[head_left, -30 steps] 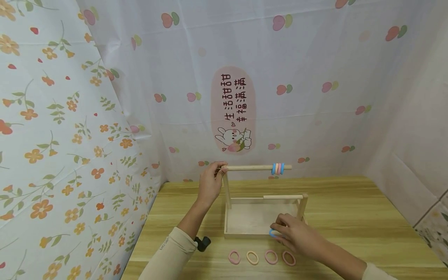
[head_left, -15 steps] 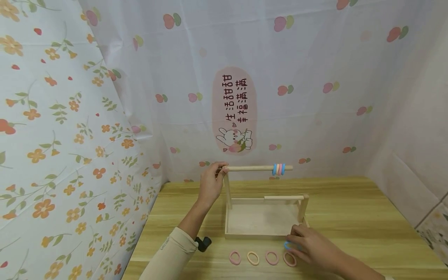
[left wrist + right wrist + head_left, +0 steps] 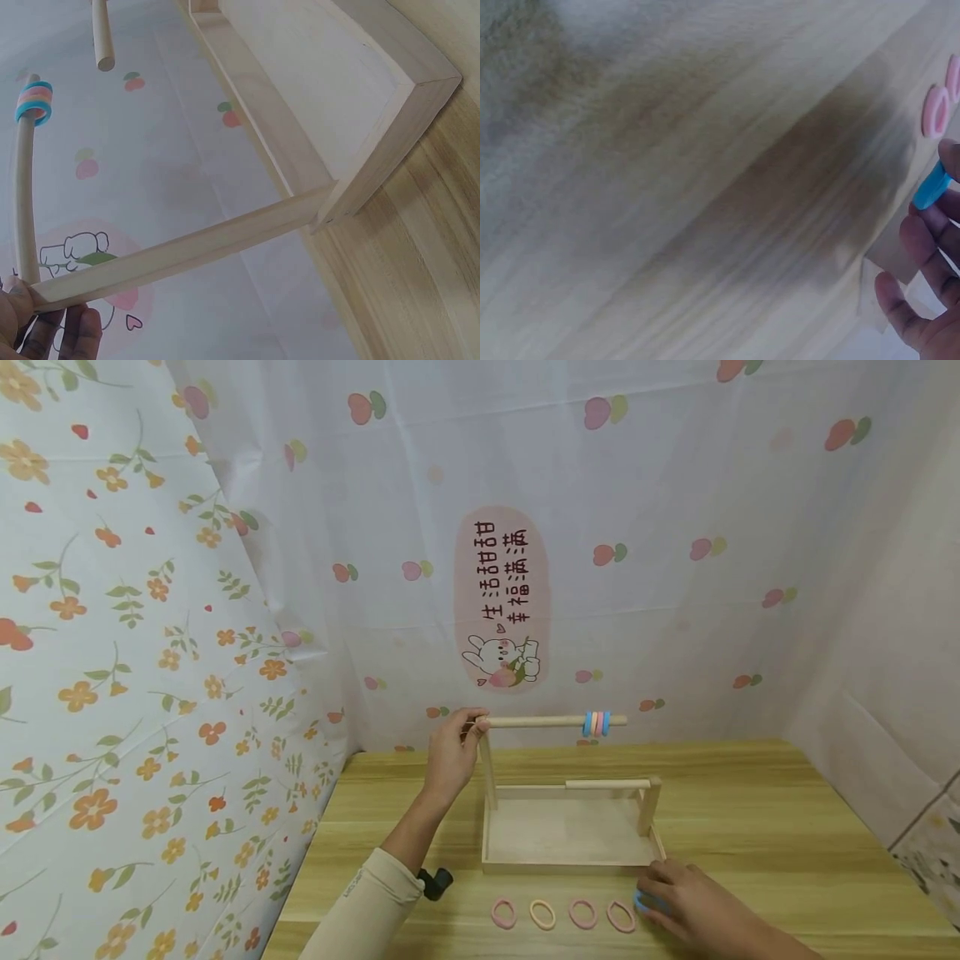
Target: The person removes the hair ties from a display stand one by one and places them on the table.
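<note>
My left hand (image 3: 452, 752) grips the top corner of a wooden rack, where the tall post (image 3: 180, 251) meets the upper bar (image 3: 532, 722). Several blue, pink and peach hair ties (image 3: 597, 723) hang together near that bar's free right end. At the tray's front right corner, my right hand (image 3: 693, 906) pinches a blue hair tie (image 3: 931, 186) between thumb and fingers, just above the table. Left of it, a row of hair ties lies flat: a pink one (image 3: 493, 912), a yellow one (image 3: 532, 912) and more pink ones (image 3: 572, 911).
The rack's tray base (image 3: 562, 867) sits on the wood-grain table (image 3: 765, 827). A shorter post (image 3: 649, 807) on the right carries a lower bar (image 3: 607, 784) pointing left. Beside my left sleeve lies a small black object (image 3: 435, 883). Printed curtains (image 3: 675, 627) hang behind.
My right hand has moved right and toward the front with the blue hair tie, from the tray's front edge to right of the row. The left hand stays on the rack.
</note>
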A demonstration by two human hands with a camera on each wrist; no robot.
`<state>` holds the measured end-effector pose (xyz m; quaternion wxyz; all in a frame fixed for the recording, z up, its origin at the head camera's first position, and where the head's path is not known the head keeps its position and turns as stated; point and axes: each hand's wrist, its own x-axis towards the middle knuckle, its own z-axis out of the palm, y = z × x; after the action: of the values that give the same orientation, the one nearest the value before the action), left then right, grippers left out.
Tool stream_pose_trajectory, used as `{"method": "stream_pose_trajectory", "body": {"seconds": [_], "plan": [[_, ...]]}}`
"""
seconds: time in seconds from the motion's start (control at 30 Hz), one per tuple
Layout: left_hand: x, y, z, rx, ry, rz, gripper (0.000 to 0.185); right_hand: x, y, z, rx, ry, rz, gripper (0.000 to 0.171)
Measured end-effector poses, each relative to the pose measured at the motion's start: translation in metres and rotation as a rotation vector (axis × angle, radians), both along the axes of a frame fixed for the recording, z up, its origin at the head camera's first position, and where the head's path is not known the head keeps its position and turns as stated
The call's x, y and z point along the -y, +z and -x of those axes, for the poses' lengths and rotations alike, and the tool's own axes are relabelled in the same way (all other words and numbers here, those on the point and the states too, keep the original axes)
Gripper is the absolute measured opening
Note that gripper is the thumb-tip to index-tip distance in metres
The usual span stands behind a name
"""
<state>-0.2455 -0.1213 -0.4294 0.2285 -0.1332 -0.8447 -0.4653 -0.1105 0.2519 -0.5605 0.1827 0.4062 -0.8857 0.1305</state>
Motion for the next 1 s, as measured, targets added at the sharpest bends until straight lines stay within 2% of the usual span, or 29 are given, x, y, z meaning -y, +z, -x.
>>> {"method": "stream_pose_trajectory", "body": {"seconds": [0.17, 0.23, 0.47, 0.83, 0.93, 1.0], "plan": [[0.002, -0.002, -0.002, 0.014, -0.004, -0.015, 0.026, -0.003, -0.005, -0.004, 0.142, -0.055, -0.058, 0.011], [0.002, -0.003, -0.002, 0.014, -0.007, -0.012, 0.026, -0.003, -0.008, -0.005, 0.156, -0.061, -0.074, 0.01], [0.002, -0.003, -0.001, 0.028, -0.002, 0.0, 0.026, -0.003, -0.015, -0.003, 0.051, -0.018, -0.082, 0.012], [0.002, 0.001, 0.0, 0.001, -0.002, 0.006, 0.026, -0.001, -0.01, -0.003, -0.027, -0.045, -0.086, 0.02], [0.002, 0.001, 0.001, -0.008, 0.003, 0.034, 0.026, 0.001, -0.008, -0.002, -0.018, -0.069, -0.07, 0.018], [0.003, 0.001, 0.001, -0.031, 0.016, 0.091, 0.027, 0.003, -0.005, 0.0, -0.022, -0.081, -0.053, 0.019]]}}
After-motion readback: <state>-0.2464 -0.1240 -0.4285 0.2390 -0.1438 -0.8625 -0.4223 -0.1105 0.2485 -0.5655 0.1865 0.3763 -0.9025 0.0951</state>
